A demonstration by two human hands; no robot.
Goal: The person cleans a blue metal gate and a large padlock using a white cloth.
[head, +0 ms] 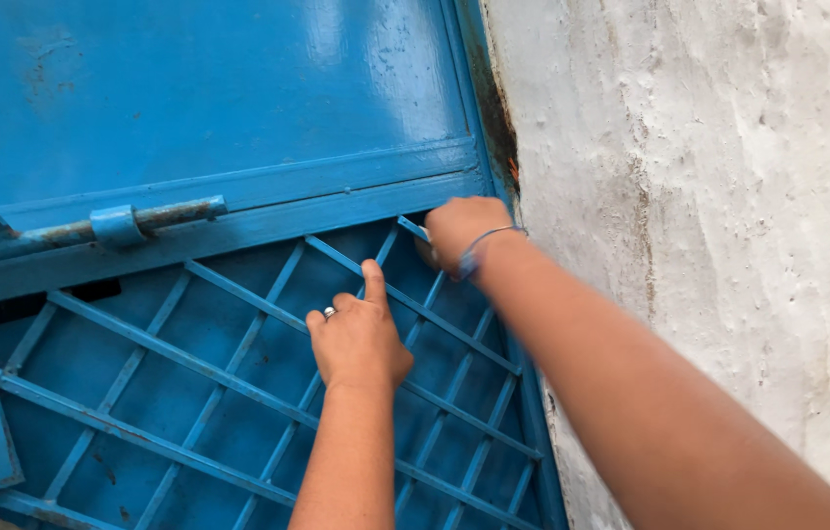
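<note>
Our right hand [464, 234] is fisted, perhaps pinching something, at the blue gate lattice's [238, 393] top corner; our left hand [358, 339], lower, grips a diagonal bar.

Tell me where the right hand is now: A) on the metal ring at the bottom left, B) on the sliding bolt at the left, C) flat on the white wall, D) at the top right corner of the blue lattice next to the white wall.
D: the right hand is closed on a bar at the upper right corner of the lattice, beside the white wall.
</note>
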